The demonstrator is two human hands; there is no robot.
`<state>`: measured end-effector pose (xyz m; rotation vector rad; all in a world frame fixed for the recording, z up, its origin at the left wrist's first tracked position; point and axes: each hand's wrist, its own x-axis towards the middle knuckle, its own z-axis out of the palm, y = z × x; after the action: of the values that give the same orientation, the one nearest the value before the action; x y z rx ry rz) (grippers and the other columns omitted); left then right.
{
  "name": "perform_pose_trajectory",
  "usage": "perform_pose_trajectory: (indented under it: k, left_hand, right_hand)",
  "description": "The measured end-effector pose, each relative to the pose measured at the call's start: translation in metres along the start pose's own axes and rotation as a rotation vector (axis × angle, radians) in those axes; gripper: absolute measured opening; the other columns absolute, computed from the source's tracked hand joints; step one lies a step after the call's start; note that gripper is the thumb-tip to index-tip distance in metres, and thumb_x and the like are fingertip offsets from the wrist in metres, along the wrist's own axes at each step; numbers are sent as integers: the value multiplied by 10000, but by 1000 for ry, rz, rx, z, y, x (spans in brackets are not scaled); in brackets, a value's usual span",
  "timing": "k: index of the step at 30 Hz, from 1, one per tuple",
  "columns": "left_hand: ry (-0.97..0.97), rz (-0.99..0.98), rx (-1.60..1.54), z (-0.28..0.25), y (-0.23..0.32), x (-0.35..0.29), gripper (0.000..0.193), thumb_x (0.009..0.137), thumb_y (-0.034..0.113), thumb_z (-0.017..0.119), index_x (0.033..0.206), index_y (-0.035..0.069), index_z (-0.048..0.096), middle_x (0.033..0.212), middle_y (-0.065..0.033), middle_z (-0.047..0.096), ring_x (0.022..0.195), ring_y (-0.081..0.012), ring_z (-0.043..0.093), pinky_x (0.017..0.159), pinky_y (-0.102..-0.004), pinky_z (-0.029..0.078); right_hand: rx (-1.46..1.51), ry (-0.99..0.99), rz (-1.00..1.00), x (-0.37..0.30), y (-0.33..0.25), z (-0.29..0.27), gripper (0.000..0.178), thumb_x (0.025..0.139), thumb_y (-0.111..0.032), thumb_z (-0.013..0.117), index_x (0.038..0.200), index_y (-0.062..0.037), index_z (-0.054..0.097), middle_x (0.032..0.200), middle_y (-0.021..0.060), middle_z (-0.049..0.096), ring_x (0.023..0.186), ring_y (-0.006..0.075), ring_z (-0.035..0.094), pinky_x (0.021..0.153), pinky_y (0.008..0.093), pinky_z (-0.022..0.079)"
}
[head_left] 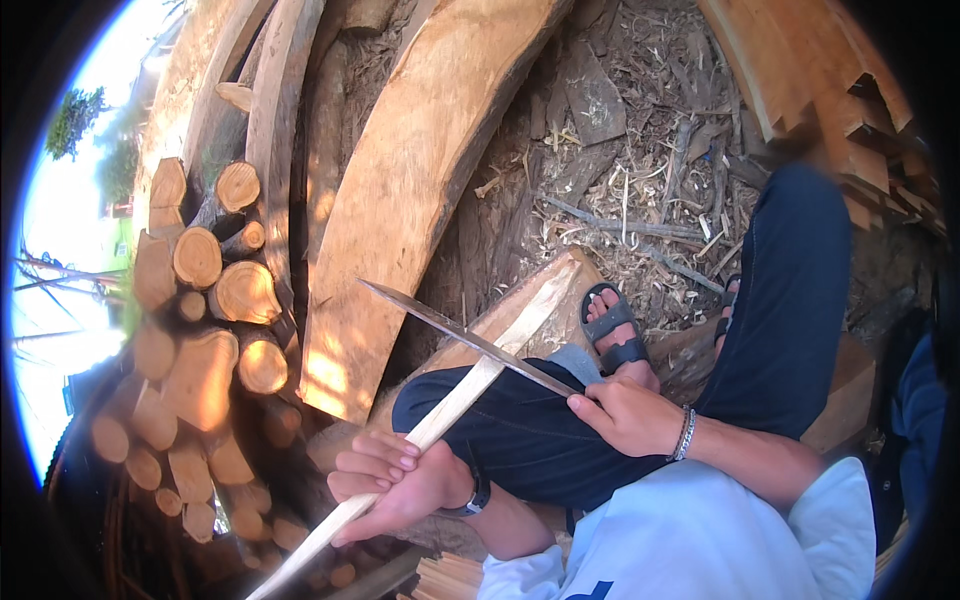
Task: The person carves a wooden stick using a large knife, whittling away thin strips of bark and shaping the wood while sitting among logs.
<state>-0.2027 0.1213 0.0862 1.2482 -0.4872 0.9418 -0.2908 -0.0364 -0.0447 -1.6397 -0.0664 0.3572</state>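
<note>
A long pale stick of whittled wood (455,405) slants from the lower left up to the middle, its far end above a wooden block (490,322) near my foot. My left hand (405,480) is wrapped round the lower part of this stick. In my right hand (632,418) is a machete (430,318), its handle hidden by my fingers. The long, narrow blade points to the upper left and lies across the stick, beyond my left hand. From this angle I cannot tell how deep the edge bites, if at all.
Stacked round logs (196,258) fill the left side. A broad curved plank (410,170) stretches away beyond the stick, with longer timbers beside it. Wood shavings and bark (650,170) cover the ground near my sandalled foot (612,325). Sawn boards (830,110) are piled at far right.
</note>
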Motion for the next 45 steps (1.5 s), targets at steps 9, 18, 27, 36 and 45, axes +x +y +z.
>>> perform_pose_trajectory:
  k: [9, 18, 27, 36, 45]
  left_hand:
    - [36, 11, 58, 9, -1, 1, 651, 951, 679, 211, 587, 143, 278, 486, 8, 237, 353, -89, 239, 307, -181, 230]
    - [17, 19, 81, 10, -4, 3, 651, 945, 689, 218, 586, 150, 278, 479, 9, 240, 353, -85, 237, 307, -185, 228]
    - [44, 15, 62, 9, -3, 3, 649, 948, 684, 223, 585, 148, 274, 485, 12, 221, 353, -88, 219, 310, -180, 220]
    - [12, -1, 24, 3, -4, 4, 635, 957, 667, 223, 599, 145, 277, 499, 8, 226, 360, -89, 227, 311, -181, 221]
    - [-1, 2, 16, 7, -3, 1, 645, 952, 676, 214, 598, 141, 276, 496, 3, 243, 360, -93, 241, 310, -185, 232]
  right_hand:
    - [-58, 10, 4, -1, 1, 0, 580, 1005, -417, 401, 730, 65, 572, 590, 275, 573, 627, 437, 623, 609, 501, 487]
    - [-29, 13, -40, -5, -4, 5, 537, 996, -395, 427, 770, 67, 580, 611, 277, 576, 640, 449, 609, 606, 502, 474]
    - [-61, -6, -3, -2, -1, 1, 502, 1006, -360, 414, 788, 56, 588, 635, 246, 584, 649, 419, 607, 627, 465, 471]
    - [65, -15, -74, -12, -31, -14, 580, 1004, -426, 397, 762, 63, 592, 596, 272, 586, 633, 446, 625, 616, 503, 492]
    - [34, 44, -35, -8, -11, -6, 566, 1004, -410, 402, 766, 67, 593, 613, 282, 589, 653, 442, 629, 622, 500, 493]
